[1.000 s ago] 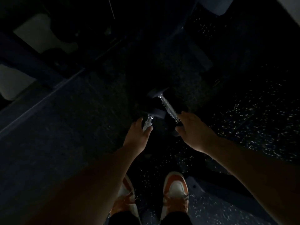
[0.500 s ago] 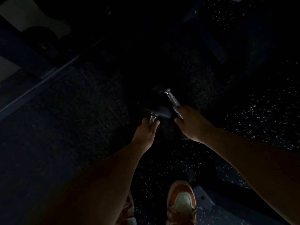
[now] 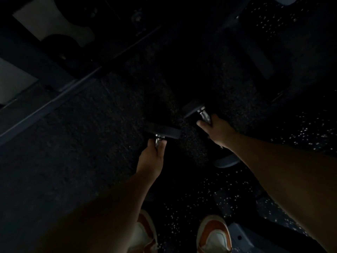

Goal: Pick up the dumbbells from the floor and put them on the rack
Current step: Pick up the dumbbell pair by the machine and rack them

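Dim scene. Dark speckled rubber floor (image 3: pixel 94 139) filled most of the view; dark metal rack frame (image 3: pixel 36 63) sat at upper left, well apart from the weights. Bare forearms came in from the bottom, orange-and-white sneakers (image 3: pixel 213 234) below.

Two black hex-headed dumbbells with chrome knurled handles lay low over the floor mid-frame; too dark to tell if they touched it or were just lifted. Left dumbbell (image 3: pixel 164 132): far head visible, handle running back into the fist. Right dumbbell (image 3: pixel 193 108): far head up top, near head poking out below the wrist.

Left hand (image 3: pixel 151 159) was clenched round its chrome handle. Right hand (image 3: pixel 217 130) was wrapped round the other handle, fingers curled under.

Handling, judged: solid and rigid, heads carry the weight, so moderately heavy for their size. Knurled chrome gives grip; smooth parts could slip. Best hold is mid-handle so neither head tips. Heads won't deform; a drop would thump the floor or toes
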Motion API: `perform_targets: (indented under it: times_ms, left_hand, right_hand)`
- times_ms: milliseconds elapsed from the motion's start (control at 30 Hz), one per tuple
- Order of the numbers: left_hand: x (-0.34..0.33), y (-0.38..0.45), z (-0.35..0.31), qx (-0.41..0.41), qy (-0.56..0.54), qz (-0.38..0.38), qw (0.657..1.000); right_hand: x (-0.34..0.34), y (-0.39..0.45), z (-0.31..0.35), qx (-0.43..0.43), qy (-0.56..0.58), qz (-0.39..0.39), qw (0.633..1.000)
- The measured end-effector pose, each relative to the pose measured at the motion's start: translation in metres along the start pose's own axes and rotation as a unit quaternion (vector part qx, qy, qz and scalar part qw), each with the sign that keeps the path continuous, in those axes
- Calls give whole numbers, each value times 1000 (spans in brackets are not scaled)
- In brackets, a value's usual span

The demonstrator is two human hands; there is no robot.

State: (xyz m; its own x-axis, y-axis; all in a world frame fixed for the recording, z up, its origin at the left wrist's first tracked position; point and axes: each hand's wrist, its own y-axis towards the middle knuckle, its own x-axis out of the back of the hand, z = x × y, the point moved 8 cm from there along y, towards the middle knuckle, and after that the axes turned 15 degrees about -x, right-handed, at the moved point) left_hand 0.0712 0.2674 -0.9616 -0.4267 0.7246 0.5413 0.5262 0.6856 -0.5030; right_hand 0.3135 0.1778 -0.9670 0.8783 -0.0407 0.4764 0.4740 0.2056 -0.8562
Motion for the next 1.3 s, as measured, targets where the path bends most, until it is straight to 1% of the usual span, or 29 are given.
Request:
perform_targets:
  times_ms: [67,133,233,333,500,600,700,867,933,1067,1133,1300]
  left_hand:
    - [-1,1,-3,-12,7,-12,1000]
    - [-3,2,-4,-13,17,-17,1000]
    - [-2,3,-4,-19,9,-23,1000]
    - [1,4,-3,-20,-10,-30,999]
    - [1,3,-1,-21,-8,-31,999]
    - [0,1,-4,-21,-17,-32,999]
    - [0,-1,-7,-19,-15,-30,999]
    - [10,-4,-13,-13,-27,-53,998]
    - [16,-9,-20,-8,-33,-69,997]
    - [36,-23,-41,9,-28,-91,995]
    - [48,-33,-57,11,-25,-98,995]
    - [80,-72,-113,2,-39,-92,995]
  right_hand:
    - [-4,6,1,8,68,9,998]
    - [-7,5,3,17,88,9,996]
    - [-6,11,2,37,74,-27,996]
    - [-6,9,2,39,67,-34,996]
    - [-11,0,5,64,62,-68,994]
    - [-16,-4,5,68,60,-72,993]
    - [-19,-7,2,70,80,-73,992]
    - [-31,-14,-19,31,140,-66,987]
    - [-31,-26,-23,20,164,-64,984]
    - [-19,-68,-21,-1,140,-70,988]
    - [-9,-94,-20,-10,154,-65,986]
    - [23,-164,-16,-16,177,-75,981]
